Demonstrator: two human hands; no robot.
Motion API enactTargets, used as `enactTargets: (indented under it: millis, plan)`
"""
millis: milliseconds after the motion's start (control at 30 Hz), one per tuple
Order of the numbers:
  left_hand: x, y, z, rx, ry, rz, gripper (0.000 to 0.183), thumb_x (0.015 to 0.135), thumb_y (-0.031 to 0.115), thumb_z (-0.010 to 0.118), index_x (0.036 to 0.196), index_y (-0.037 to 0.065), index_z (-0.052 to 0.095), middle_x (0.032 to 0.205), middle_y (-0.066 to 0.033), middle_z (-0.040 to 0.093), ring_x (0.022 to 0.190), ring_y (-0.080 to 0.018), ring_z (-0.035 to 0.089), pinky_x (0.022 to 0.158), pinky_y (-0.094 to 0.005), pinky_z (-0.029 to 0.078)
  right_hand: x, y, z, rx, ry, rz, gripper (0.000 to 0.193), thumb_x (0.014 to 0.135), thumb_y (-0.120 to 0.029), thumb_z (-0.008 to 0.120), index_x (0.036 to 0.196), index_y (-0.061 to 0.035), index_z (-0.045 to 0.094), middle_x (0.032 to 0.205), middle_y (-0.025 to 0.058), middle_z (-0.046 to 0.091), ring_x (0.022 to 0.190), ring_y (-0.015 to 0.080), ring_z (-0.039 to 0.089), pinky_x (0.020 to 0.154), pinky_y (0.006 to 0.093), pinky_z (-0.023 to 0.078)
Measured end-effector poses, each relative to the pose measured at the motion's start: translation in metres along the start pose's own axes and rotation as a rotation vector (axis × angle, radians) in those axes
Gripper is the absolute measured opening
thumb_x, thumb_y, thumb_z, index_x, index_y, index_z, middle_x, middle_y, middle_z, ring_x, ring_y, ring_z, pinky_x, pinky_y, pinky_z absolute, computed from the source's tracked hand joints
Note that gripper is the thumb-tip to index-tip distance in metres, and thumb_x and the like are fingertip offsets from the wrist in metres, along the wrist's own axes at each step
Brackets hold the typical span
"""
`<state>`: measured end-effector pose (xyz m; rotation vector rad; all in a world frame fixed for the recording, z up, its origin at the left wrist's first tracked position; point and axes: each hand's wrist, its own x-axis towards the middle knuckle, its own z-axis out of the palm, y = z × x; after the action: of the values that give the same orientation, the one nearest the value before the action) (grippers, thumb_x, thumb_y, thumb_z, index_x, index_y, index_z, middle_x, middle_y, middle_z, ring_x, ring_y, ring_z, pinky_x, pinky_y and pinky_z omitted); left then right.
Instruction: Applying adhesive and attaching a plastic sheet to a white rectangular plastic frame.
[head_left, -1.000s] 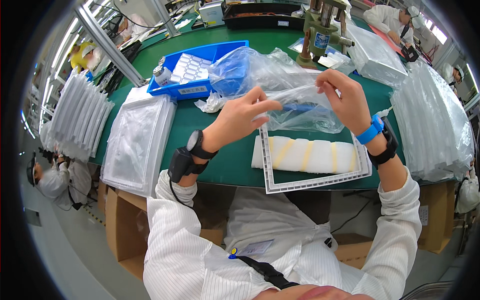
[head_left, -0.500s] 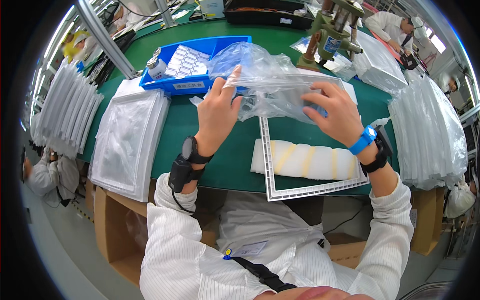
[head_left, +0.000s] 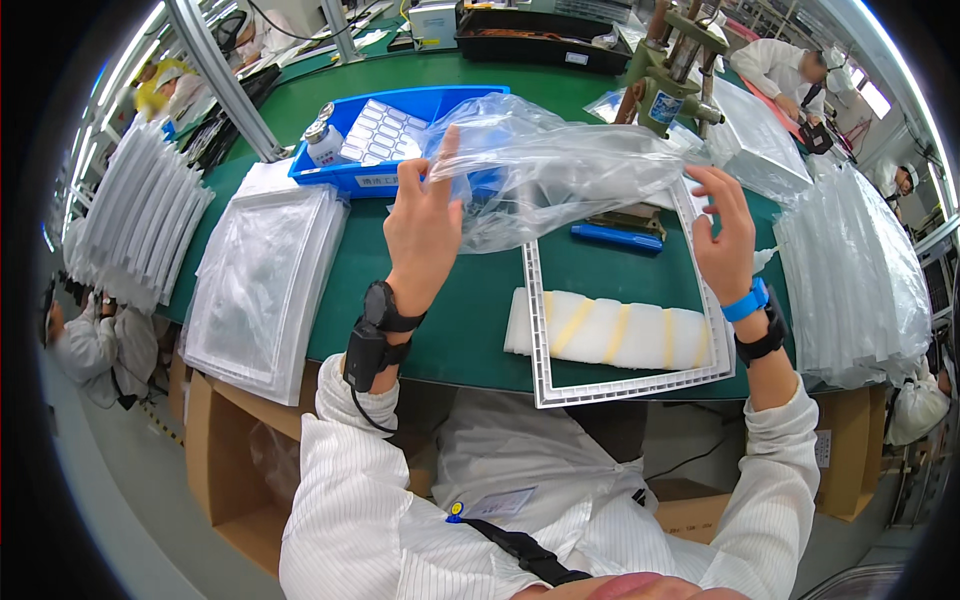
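One green table (head_left: 470, 350) is stretching across the view, carrying everything the person is working among. At its right side a row of film-wrapped pieces (head_left: 850, 280) is standing closely packed, and at the left a flat pile of wrapped panels (head_left: 262, 265) is lying near the front edge. Between them a white frame (head_left: 537, 325) is resting on the tabletop. Above its far part, a clear plastic bag (head_left: 590, 165) is hanging crumpled between the two hands, its left end overlapping a blue bin (head_left: 345, 178). Under the frame's left bar a white foam strip (head_left: 630, 332) with yellow bands is running crosswise. The left hand (head_left: 425, 215) is touching the bag's left end, index finger pointing upward; whether the fingers are gripping the film, I cannot tell. At the other end the right hand (head_left: 727, 235) is hovering just beside the film, its fingers curving loosely, thumb standing apart from them. Inside the bin a label sheet (head_left: 385, 132) is leaning, and within the frame's opening a slim blue tool (head_left: 617, 238) is lying.
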<state>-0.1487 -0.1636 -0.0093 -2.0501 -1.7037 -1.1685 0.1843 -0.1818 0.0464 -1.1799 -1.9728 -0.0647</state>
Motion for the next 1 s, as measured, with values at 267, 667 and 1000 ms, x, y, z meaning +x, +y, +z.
enactTargets:
  millis: [267, 667, 1000]
  plan:
    - [0.003, -0.004, 0.012, -0.113, 0.068, 0.075, 0.085, 0.073, 0.005, 0.072, 0.146, 0.021, 0.032, 0.107, -0.0093, 0.048, 0.073, -0.0252, 0.059, 0.060, -0.0357, 0.051, -0.047, 0.060, 0.008, -0.451, -0.370, 0.511, 0.070, 0.079, -0.042, 0.067, 0.133, -0.0037, 0.041, 0.084, 0.0241, 0.067, 0.075, 0.0403, 0.066, 0.074, 0.0488, 0.051]
    - [0.003, -0.008, 0.026, -0.239, 0.018, 0.031, 0.077, 0.076, 0.004, 0.066, 0.144, 0.017, 0.032, 0.109, -0.0183, 0.050, 0.080, -0.0387, 0.062, 0.062, -0.0417, 0.053, -0.058, 0.048, -0.043, 0.211, -0.372, 0.800, 0.028, 0.090, -0.022, 0.055, 0.106, 0.0007, 0.055, 0.067, 0.0083, 0.060, 0.048, 0.0170, 0.059, 0.048, 0.0312, 0.047]
    - [-0.002, 0.000, 0.047, -0.419, 0.073, 0.423, 0.041, 0.078, 0.008, 0.055, 0.119, 0.007, 0.053, 0.103, -0.0164, 0.056, 0.076, -0.0368, 0.061, 0.059, -0.0428, 0.051, -0.139, -0.025, -0.133, 0.387, -0.183, 0.821, 0.026, 0.094, -0.020, 0.054, 0.112, -0.0024, 0.057, 0.064, 0.0014, 0.052, 0.045, 0.0078, 0.048, 0.041, 0.0228, 0.040]
